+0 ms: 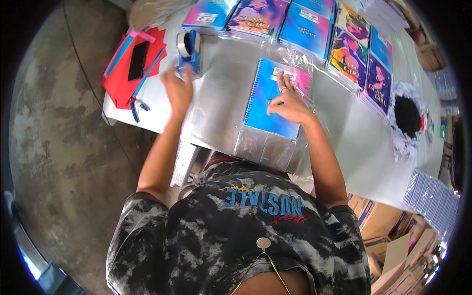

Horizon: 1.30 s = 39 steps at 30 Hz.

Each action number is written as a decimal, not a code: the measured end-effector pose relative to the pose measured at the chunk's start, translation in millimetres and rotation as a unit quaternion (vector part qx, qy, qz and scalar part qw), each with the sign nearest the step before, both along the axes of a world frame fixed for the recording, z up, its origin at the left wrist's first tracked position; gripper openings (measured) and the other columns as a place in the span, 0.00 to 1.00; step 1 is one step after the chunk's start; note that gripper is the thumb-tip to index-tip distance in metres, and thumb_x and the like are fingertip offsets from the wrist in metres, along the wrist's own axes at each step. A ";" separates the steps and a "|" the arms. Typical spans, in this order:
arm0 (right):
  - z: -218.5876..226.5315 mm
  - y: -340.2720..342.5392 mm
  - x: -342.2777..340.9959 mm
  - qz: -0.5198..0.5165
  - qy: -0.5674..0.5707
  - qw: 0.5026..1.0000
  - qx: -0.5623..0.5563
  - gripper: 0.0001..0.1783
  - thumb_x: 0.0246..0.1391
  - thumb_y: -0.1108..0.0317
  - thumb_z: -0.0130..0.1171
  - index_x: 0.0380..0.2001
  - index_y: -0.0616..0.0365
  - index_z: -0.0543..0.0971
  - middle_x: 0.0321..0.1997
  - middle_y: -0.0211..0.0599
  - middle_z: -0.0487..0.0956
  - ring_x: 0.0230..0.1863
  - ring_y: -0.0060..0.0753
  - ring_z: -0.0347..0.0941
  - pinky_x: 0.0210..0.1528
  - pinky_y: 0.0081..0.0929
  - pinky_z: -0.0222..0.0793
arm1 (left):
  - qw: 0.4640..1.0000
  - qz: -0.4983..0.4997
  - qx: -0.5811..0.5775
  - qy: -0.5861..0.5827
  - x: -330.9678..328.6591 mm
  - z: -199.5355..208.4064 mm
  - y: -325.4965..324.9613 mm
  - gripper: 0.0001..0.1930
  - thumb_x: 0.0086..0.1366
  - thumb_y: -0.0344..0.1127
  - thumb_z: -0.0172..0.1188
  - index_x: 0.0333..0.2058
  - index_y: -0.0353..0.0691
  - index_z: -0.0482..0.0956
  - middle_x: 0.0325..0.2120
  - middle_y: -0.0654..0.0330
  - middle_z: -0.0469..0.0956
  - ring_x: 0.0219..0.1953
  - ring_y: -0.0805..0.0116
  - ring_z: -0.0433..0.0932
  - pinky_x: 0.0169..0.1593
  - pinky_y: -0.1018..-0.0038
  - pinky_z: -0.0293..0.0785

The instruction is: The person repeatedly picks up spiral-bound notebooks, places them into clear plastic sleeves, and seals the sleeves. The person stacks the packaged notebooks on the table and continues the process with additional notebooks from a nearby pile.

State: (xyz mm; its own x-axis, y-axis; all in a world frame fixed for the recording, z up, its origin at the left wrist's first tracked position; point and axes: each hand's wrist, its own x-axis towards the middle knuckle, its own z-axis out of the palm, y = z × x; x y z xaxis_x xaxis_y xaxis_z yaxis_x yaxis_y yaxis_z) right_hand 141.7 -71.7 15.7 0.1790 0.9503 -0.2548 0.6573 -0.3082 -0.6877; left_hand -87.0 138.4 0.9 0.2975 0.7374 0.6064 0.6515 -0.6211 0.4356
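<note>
A blue and pink spiral notebook [275,117] lies on clear plastic film [263,142] on the table in front of me. My right hand [291,104] rests on the notebook's cover, its index and middle fingers stretched out beside a white label and its thumb apart. To the left, my left hand [179,91] is raised over the table, just below a blue tape dispenser [195,56] with a roll of tape. Motion smears its fingers, so I cannot make out whether they touch the dispenser or hold anything.
Stacks of colourful notebooks [305,32] line the far and right side of the white table [364,162]. At left, a dark phone [138,60] and blue-handled scissors [136,107] lie on or by red sheets [117,93]. A plastic-lined bin [407,115] stands right; cardboard boxes [388,221] sit below.
</note>
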 end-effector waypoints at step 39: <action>-84.3 -39.9 15.0 -0.373 -0.012 0.924 0.079 0.36 0.53 0.45 0.51 0.56 0.61 0.63 0.66 0.60 0.45 0.68 0.53 0.40 0.64 0.52 0.33 | 0.813 -0.264 -0.518 0.019 103.0 -58.4 -68.2 0.33 0.61 0.59 0.48 0.50 0.31 0.68 0.50 0.49 0.68 0.53 0.62 0.65 0.57 0.70 0.58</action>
State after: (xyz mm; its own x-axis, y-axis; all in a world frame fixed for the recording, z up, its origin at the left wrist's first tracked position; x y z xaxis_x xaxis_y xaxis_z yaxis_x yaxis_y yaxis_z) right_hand 156.7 -111.6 -68.6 0.8038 0.5847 -0.1102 0.3180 -0.5788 -0.7509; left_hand 15.9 70.2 -57.5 0.7431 0.6091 -0.2772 0.4387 -0.1306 0.8891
